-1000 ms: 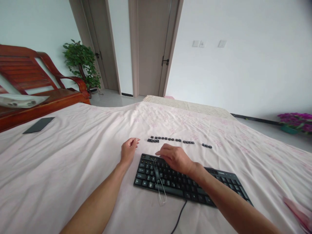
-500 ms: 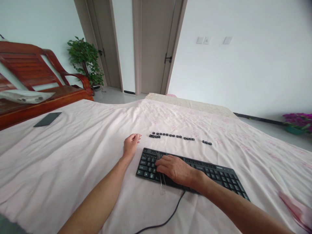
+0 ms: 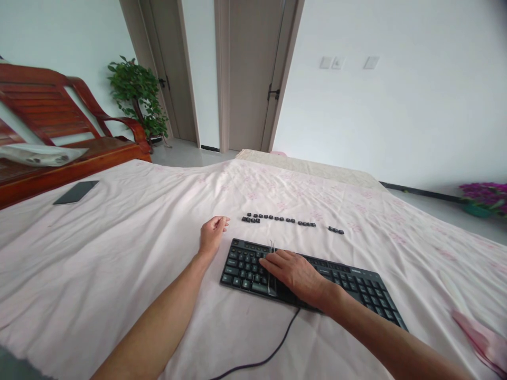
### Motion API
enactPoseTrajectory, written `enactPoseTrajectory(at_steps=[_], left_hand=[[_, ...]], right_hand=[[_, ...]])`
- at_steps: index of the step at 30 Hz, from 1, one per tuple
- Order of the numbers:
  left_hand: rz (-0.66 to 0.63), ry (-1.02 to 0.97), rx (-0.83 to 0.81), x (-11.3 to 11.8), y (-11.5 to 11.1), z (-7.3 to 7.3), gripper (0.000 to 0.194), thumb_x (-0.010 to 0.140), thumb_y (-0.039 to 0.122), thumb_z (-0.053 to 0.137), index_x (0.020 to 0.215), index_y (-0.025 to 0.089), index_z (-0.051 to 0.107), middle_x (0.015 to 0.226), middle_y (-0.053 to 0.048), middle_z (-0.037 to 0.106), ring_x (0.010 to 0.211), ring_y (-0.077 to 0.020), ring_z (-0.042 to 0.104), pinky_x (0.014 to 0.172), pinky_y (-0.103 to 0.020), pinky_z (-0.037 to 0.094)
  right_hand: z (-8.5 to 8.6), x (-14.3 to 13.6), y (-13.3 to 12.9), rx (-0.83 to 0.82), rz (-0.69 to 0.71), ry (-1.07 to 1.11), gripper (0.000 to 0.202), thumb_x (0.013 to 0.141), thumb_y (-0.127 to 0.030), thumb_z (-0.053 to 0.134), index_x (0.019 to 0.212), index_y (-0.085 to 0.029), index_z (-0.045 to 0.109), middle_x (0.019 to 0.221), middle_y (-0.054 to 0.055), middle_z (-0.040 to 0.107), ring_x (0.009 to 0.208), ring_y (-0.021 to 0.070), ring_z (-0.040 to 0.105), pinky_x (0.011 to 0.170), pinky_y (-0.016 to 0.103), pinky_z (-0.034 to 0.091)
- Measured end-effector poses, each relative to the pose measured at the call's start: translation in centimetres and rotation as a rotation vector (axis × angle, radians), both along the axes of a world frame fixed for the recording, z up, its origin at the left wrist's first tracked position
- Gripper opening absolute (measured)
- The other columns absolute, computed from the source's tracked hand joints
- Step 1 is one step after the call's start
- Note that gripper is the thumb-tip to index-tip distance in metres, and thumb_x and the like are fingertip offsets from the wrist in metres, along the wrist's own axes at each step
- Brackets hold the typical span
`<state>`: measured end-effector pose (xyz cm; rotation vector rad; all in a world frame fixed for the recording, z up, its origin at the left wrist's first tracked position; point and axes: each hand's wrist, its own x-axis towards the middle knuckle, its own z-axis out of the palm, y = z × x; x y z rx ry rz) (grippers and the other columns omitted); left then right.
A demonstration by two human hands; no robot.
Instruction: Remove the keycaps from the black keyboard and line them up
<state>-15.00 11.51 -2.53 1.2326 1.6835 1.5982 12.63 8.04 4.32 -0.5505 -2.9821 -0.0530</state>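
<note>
A black keyboard (image 3: 233, 270) lies at a slant on the pink cloth. Above its left half, my right hand (image 3: 295, 272) is closed round a thin wire keycap puller (image 3: 271, 282), whose wires show beside the fingers. My fingers hide the keys beneath them. To the left of the keyboard my left hand (image 3: 211, 233) rests on the cloth, fingers curled in and nothing visible in them. Loose black keycaps (image 3: 271, 217) lie in a row beyond the keyboard, with a short second row (image 3: 251, 220) at its left end.
A dark phone or tablet (image 3: 76, 192) lies at the cloth's left edge. The keyboard's cable (image 3: 273, 356) runs toward me. Pink fabric (image 3: 479, 335) is at the right. A wooden bench (image 3: 71, 113), a leafy plant (image 3: 137, 89) and doors (image 3: 253, 74) stand beyond.
My right hand has shifted slightly right along the keyboard, and the keycap puller has moved right and turned more upright in view. My left hand stays in place.
</note>
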Motion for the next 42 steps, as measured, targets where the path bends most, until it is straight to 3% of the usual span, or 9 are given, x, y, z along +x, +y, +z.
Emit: enactPoseTrajectory(at_steps=[4,6,11,15,21,24,30,36,42], left_hand=[[-0.003,0.007,0.0,0.1,0.0,0.0,0.041,0.082,0.049,0.052,0.091,0.015,0.072,0.077,-0.006,0.069,0.064,-0.015,0.061,0.063,-0.026,0.048],[0.0,0.005,0.003,0.1,-0.1,0.0,0.041,0.082,0.049,0.052,0.091,0.015,0.072,0.076,-0.006,0.069,0.063,-0.0148,0.061,0.063,-0.026,0.049],[-0.006,0.024,0.035,0.7,-0.5,0.7,0.038,0.083,0.047,0.052,0.09,0.015,0.072,0.079,-0.006,0.07,0.067,-0.0154,0.062,0.065,-0.027,0.05],[-0.173,0.094,0.06,1.6,-1.2,1.9,0.034,0.084,0.043,0.053,0.089,0.016,0.072,0.087,-0.007,0.071,0.073,-0.0174,0.064,0.066,-0.027,0.051],[-0.447,0.211,-0.013,3.2,-1.9,3.2,0.026,0.082,0.039,0.056,0.088,0.021,0.075,0.09,-0.006,0.073,0.085,-0.0212,0.066,0.079,-0.031,0.05],[-0.536,0.297,0.006,3.6,-1.9,3.3,0.022,0.081,0.035,0.058,0.087,0.023,0.075,0.09,-0.005,0.073,0.086,-0.0211,0.066,0.078,-0.031,0.05],[-0.656,0.428,0.131,3.6,-1.9,3.1,0.016,0.08,0.029,0.062,0.086,0.027,0.076,0.084,-0.002,0.072,0.083,-0.0191,0.065,0.076,-0.029,0.049],[-0.788,0.487,0.069,3.4,-1.6,2.9,0.013,0.08,0.031,0.063,0.084,0.028,0.075,0.084,-0.001,0.07,0.087,-0.0199,0.061,0.084,-0.031,0.045],[-0.789,0.488,0.09,3.6,-1.2,2.3,0.014,0.078,0.035,0.066,0.068,0.026,0.071,0.077,-0.001,0.067,0.081,-0.0194,0.06,0.078,-0.03,0.045]], right_hand=[[0.2,0.4,0.8,0.013,-0.057,-0.025,0.019,0.092,-0.01,0.048,0.105,-0.018,0.06,0.093,0.007,0.057,0.083,0.0198,0.053,0.073,0.033,0.048],[0.5,0.4,1.1,-0.059,-0.153,0.085,0.016,0.094,-0.014,0.046,0.097,-0.019,0.061,0.092,0.006,0.056,0.08,0.0177,0.054,0.071,0.03,0.048],[1.1,-0.7,1.8,-0.369,-0.474,0.638,0.013,0.094,-0.024,0.045,0.089,-0.019,0.056,0.088,0.004,0.057,0.077,0.0153,0.058,0.072,0.028,0.049],[0.5,-2.0,1.9,-0.675,-0.582,0.791,0.018,0.095,-0.031,0.04,0.097,-0.019,0.053,0.069,-0.001,0.055,0.061,0.0131,0.058,0.061,0.026,0.049],[-0.9,-2.5,1.2,-0.614,-0.449,0.769,0.024,0.098,-0.033,0.037,0.098,-0.019,0.057,0.085,0.004,0.059,0.073,0.0142,0.057,0.069,0.028,0.049],[-1.0,-2.5,1.2,-0.588,-0.375,0.755,0.022,0.098,-0.029,0.038,0.094,-0.019,0.057,0.092,0.006,0.06,0.08,0.0156,0.057,0.075,0.03,0.049],[-0.7,-3.2,1.7,-0.549,-0.243,0.699,0.02,0.099,-0.024,0.038,0.092,-0.02,0.056,0.093,0.004,0.058,0.09,0.0152,0.056,0.087,0.03,0.046],[-0.9,-3.9,2.3,-0.494,-0.202,0.57,0.02,0.1,-0.023,0.035,0.093,-0.019,0.054,0.092,0.004,0.056,0.088,0.0148,0.056,0.086,0.029,0.046],[-0.8,-5.0,2.2,-0.394,-0.191,0.465,0.018,0.099,-0.02,0.034,0.094,-0.018,0.052,0.092,0.005,0.053,0.085,0.0162,0.055,0.081,0.03,0.047]])
